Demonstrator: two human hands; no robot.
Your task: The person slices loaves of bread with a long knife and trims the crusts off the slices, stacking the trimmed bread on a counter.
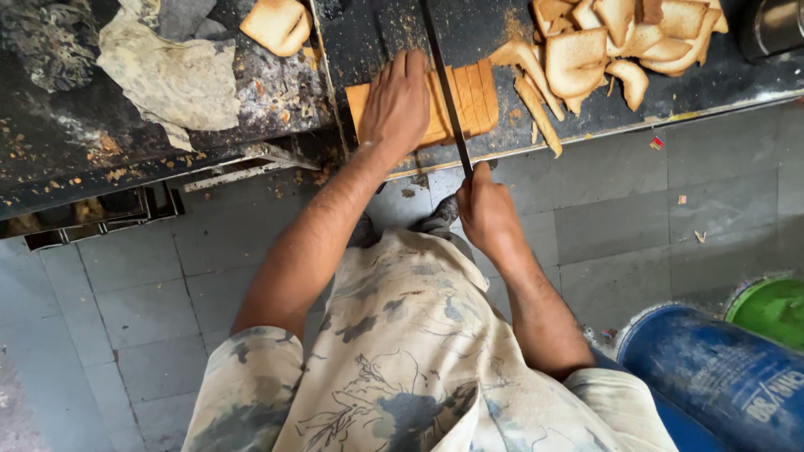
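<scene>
Loaf at the counter's near edge, pressed flat under the left hand; right hand clenched on the knife mid-loaf, cut slices piled toward the right end, part apparently uncut.

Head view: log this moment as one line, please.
left hand: pressing flat on tan sliced bread loaf | right hand: gripping long dark knife, blade across loaf | cut slices pile on dark worktop
</scene>
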